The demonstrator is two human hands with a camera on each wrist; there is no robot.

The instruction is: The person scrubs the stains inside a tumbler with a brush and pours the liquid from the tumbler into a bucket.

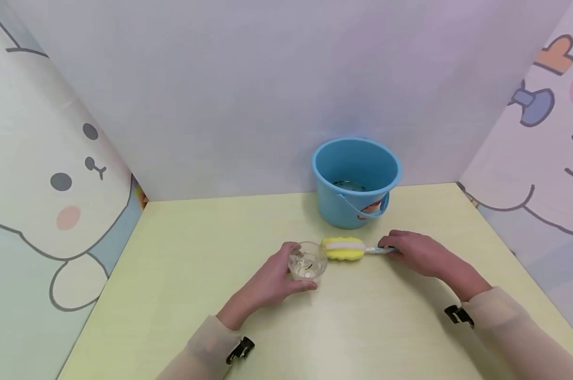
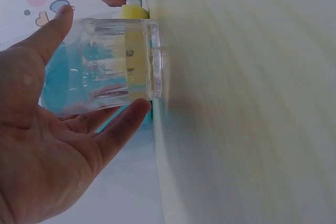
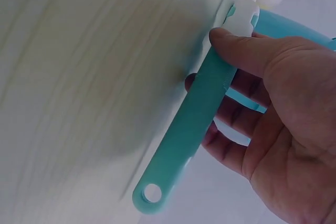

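Observation:
In the head view my left hand (image 1: 274,279) curves around a clear glass (image 1: 307,266) standing on the table. The left wrist view shows the ribbed glass (image 2: 113,61) upright, its thick base at the tabletop, with the thumb on one side and the fingers on the other. My right hand (image 1: 417,253) pinches the handle of a sponge bottle brush (image 1: 343,248) lying beside the glass. Its yellow-and-white sponge head points left, toward the glass. Close up in the right wrist view, the flat teal handle (image 3: 184,129) has a hanging hole; thumb and fingers hold it near the white neck.
Behind the brush stands a blue bucket (image 1: 355,206), its handle hanging down in front and something dark and shiny at its bottom. The pale wooden table (image 1: 196,237) meets a plain wall (image 1: 210,105) at the back. Cartoon-printed panels flank both sides.

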